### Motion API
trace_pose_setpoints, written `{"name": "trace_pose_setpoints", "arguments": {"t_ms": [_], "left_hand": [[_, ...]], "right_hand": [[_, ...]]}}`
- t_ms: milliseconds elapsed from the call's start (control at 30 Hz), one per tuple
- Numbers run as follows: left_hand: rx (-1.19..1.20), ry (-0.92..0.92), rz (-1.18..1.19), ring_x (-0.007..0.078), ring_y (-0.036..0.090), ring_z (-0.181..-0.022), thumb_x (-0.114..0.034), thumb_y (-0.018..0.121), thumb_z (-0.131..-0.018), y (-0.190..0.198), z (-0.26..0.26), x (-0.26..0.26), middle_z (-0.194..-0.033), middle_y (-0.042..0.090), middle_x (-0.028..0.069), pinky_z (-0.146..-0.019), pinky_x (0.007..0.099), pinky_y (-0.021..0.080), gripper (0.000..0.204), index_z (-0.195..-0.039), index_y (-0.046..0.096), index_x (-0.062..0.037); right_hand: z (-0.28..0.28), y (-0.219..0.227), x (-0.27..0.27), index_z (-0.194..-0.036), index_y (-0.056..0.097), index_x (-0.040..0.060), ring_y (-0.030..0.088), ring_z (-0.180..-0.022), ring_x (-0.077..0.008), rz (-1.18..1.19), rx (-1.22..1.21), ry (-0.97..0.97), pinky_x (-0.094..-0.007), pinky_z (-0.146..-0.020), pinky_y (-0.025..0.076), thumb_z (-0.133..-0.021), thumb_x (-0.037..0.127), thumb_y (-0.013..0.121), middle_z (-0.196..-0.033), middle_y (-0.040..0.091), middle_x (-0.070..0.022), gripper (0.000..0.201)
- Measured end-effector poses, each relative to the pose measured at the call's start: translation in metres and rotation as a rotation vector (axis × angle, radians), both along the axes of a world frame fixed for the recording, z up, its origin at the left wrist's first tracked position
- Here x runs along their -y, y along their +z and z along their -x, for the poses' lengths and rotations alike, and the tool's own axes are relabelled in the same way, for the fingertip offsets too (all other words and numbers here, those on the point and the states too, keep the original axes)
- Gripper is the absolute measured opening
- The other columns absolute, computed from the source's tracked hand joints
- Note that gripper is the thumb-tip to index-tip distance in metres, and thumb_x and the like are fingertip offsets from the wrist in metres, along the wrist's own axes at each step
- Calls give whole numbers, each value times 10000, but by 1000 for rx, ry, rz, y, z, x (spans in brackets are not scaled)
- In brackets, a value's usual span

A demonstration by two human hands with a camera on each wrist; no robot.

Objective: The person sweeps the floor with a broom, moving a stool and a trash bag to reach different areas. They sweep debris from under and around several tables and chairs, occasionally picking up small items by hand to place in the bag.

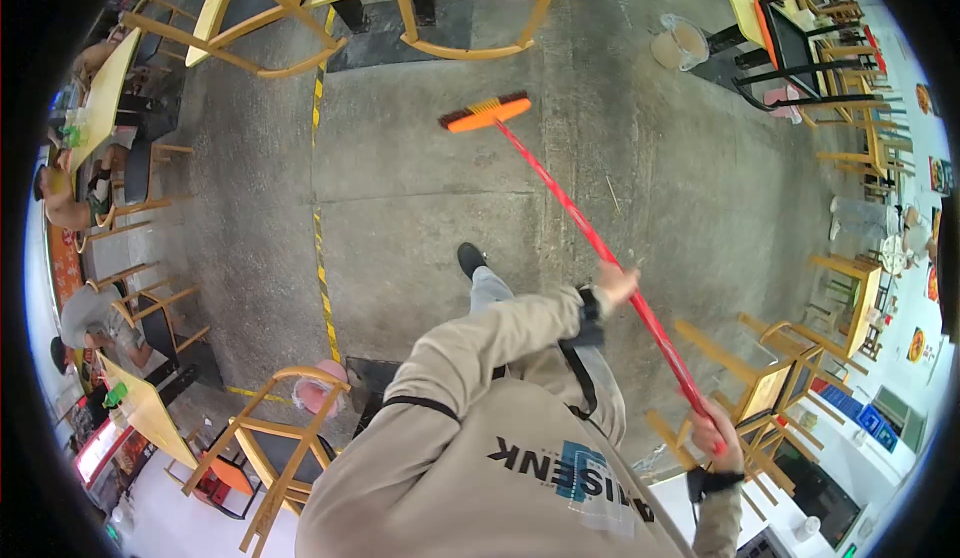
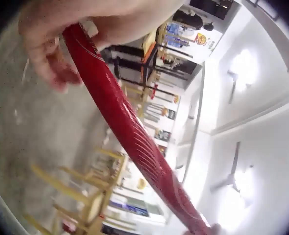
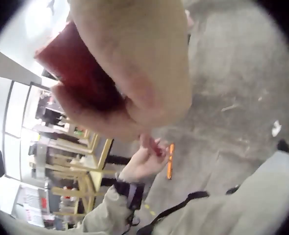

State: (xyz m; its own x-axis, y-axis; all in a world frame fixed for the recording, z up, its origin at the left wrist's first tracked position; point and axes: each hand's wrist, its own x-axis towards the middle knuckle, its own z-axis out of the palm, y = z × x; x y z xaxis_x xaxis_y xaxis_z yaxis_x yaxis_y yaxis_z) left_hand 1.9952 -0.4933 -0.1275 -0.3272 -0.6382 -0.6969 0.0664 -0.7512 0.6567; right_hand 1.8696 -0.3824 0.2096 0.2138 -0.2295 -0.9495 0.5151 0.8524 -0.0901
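Note:
Both hands hold a long broom with a red handle and an orange head with dark and yellow bristles. The head lies on the floor ahead, and the handle slants back toward the body's right side. Partway along it, the left hand curls round the handle; the left wrist view shows its fingers bent loosely about the red shaft. Farther back, the right hand grips the handle near its end, which juts from the fist in the right wrist view.
Wooden chairs and tables line the far side, with more chairs close at the right. A bucket stands at the far right, a pink bin at the left. Yellow-black tape runs along the concrete floor. People sit at left.

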Motion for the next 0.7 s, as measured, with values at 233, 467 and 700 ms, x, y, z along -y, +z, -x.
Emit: {"name": "trace_pose_setpoints", "arguments": {"t_ms": [233, 467, 700], "left_hand": [[155, -244, -151, 251, 630, -538, -306, 523, -846, -35, -77, 99, -688, 625, 180, -483, 364, 545, 401, -773, 564, 86], [294, -316, -55, 262, 626, -525, -232, 509, -832, -78, 87, 53, -672, 632, 166, -474, 361, 545, 327, -850, 554, 91], [161, -635, -45, 273, 608, -502, -179, 393, -843, -68, 265, -59, -704, 618, 204, -411, 381, 509, 306, -814, 552, 81]], "right_hand": [[-32, -89, 52, -1236, 427, 110, 286, -378, 4, 227, 18, 307, -162, -335, 237, -932, 293, 449, -558, 345, 87, 355], [94, -134, 9, -1048, 498, 110, 285, -396, 14, 248, 17, 172, -156, -356, 242, -915, 308, 489, -574, 357, 87, 239], [237, -125, -109, -959, 484, 108, 287, -358, -5, 32, 25, -164, -166, -302, 213, -925, 305, 468, -545, 355, 84, 201]]}}
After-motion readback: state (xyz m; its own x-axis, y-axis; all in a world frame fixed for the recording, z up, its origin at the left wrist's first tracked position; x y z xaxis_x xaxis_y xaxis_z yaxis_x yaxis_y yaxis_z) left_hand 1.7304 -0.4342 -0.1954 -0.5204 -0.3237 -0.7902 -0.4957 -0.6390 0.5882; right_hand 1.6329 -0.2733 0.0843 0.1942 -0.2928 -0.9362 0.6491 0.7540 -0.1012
